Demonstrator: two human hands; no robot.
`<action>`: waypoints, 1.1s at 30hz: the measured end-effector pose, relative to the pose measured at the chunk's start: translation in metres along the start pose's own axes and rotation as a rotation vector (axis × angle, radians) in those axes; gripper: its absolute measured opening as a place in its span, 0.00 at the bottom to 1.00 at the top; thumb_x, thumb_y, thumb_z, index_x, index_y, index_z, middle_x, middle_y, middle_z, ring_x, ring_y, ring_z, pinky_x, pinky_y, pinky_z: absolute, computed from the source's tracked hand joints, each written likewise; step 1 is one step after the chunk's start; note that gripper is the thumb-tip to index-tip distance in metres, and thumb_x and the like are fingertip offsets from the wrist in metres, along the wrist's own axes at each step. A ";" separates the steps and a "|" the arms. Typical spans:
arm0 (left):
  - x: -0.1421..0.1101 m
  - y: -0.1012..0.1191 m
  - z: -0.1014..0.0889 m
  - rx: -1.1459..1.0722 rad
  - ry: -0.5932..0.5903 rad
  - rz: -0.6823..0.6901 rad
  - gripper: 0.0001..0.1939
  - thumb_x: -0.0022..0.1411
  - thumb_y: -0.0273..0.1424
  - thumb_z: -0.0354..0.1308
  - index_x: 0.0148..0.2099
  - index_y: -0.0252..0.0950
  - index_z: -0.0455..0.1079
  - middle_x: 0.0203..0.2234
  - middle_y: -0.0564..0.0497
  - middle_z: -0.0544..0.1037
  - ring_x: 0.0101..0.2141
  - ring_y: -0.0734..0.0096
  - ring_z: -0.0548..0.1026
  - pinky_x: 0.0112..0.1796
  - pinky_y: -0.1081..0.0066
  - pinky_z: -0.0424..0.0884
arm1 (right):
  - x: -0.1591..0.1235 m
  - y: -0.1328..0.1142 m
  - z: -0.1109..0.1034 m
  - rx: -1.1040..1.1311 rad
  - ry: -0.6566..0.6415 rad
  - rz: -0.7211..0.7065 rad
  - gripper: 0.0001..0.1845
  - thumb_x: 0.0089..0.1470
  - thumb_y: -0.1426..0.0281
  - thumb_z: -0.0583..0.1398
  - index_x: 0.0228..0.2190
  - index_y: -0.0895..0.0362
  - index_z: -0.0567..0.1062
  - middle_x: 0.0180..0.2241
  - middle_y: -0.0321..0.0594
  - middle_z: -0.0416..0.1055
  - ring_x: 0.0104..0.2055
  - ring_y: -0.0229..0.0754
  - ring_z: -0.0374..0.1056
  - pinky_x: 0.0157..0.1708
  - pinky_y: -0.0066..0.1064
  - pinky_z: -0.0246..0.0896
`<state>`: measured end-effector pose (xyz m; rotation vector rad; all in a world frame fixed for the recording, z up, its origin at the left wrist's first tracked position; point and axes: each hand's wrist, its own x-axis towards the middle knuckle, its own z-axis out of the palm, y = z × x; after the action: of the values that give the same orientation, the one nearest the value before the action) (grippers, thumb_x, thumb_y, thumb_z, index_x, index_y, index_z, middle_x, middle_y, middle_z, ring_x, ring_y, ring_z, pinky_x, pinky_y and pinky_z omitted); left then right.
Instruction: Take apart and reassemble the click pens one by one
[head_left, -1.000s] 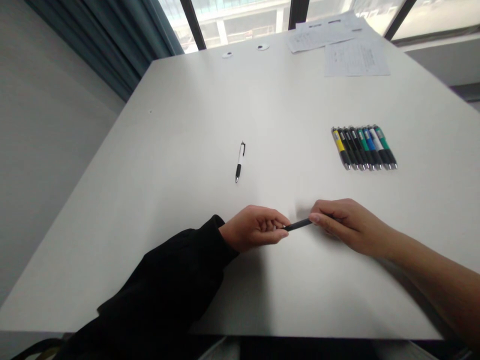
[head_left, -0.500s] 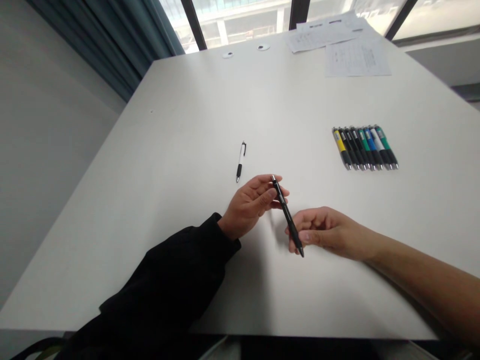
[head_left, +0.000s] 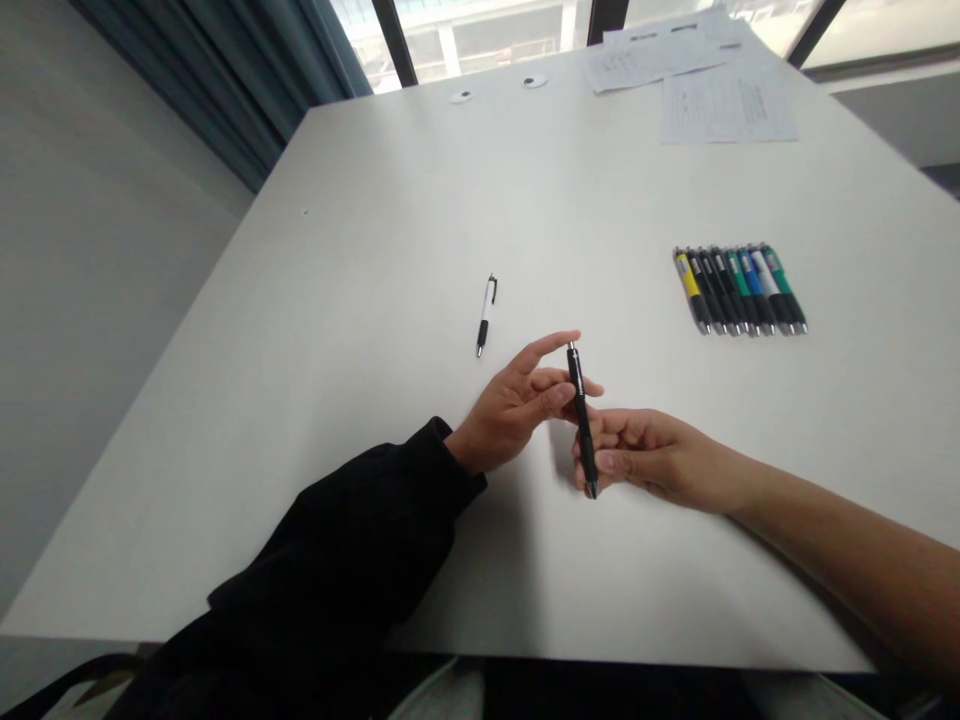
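A black retractable pen (head_left: 582,420) stands almost upright above the white table (head_left: 360,330), its silver tip end pointing away from me. My left hand (head_left: 517,405), in a black sleeve, touches its upper barrel between thumb and fingers, with the index finger stretched out past it. My right hand (head_left: 645,455) curls its fingertips around the lower barrel. A white-and-black pen (head_left: 487,316) lies on the table to the left of both hands, apart from them.
A tight row of several pens (head_left: 739,290) with yellow, black, green, blue and white barrels lies to the right. Printed papers (head_left: 727,110) lie at the far edge, near two round white grommets (head_left: 534,81). Windows and a dark curtain (head_left: 225,80) stand behind.
The black pen has swung from lying crosswise between my hands, through a slant, to nearly upright. My left hand has risen and opened its index finger. The view has shifted slightly.
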<state>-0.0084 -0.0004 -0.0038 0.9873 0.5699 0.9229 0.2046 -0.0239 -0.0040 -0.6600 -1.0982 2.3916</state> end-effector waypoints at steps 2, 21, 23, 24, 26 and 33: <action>0.000 -0.001 0.000 0.012 -0.006 -0.005 0.30 0.67 0.33 0.64 0.67 0.43 0.59 0.41 0.47 0.81 0.38 0.67 0.82 0.44 0.63 0.78 | 0.000 0.001 0.000 0.000 -0.003 0.002 0.07 0.63 0.69 0.65 0.40 0.60 0.77 0.37 0.40 0.79 0.39 0.36 0.74 0.43 0.30 0.69; 0.003 0.000 -0.006 0.101 0.150 0.015 0.34 0.62 0.36 0.69 0.65 0.39 0.61 0.38 0.48 0.81 0.36 0.66 0.82 0.41 0.64 0.78 | -0.005 -0.004 0.009 -0.271 0.157 0.048 0.17 0.62 0.56 0.64 0.36 0.59 0.74 0.33 0.42 0.77 0.33 0.40 0.74 0.37 0.34 0.71; 0.005 -0.003 -0.010 0.142 0.240 0.043 0.36 0.60 0.37 0.70 0.65 0.38 0.60 0.35 0.50 0.80 0.34 0.68 0.81 0.39 0.67 0.78 | -0.008 -0.007 0.015 -0.504 0.228 0.056 0.19 0.62 0.53 0.62 0.31 0.57 0.71 0.26 0.38 0.74 0.27 0.39 0.70 0.29 0.32 0.67; 0.006 -0.004 -0.012 0.167 0.279 0.050 0.35 0.60 0.36 0.70 0.65 0.37 0.61 0.33 0.51 0.80 0.33 0.70 0.80 0.38 0.68 0.78 | -0.009 -0.008 0.019 -0.668 0.261 0.042 0.20 0.63 0.53 0.61 0.29 0.55 0.69 0.23 0.36 0.71 0.24 0.38 0.67 0.26 0.31 0.63; 0.008 -0.006 -0.014 0.220 0.328 0.053 0.35 0.60 0.36 0.70 0.64 0.35 0.62 0.31 0.53 0.78 0.30 0.72 0.79 0.36 0.70 0.77 | -0.010 -0.009 0.024 -1.004 0.303 -0.007 0.20 0.65 0.56 0.57 0.26 0.54 0.67 0.21 0.34 0.67 0.22 0.37 0.62 0.25 0.31 0.55; -0.001 -0.001 -0.019 0.559 0.442 0.101 0.40 0.63 0.40 0.66 0.71 0.40 0.53 0.45 0.47 0.74 0.30 0.78 0.76 0.36 0.72 0.76 | -0.008 -0.017 0.008 -1.558 0.475 -0.035 0.20 0.69 0.61 0.46 0.29 0.54 0.68 0.24 0.40 0.71 0.25 0.42 0.66 0.29 0.33 0.52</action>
<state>-0.0234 0.0074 -0.0134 1.3246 1.2042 1.1076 0.2093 -0.0225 0.0155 -1.4601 -2.4837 0.7850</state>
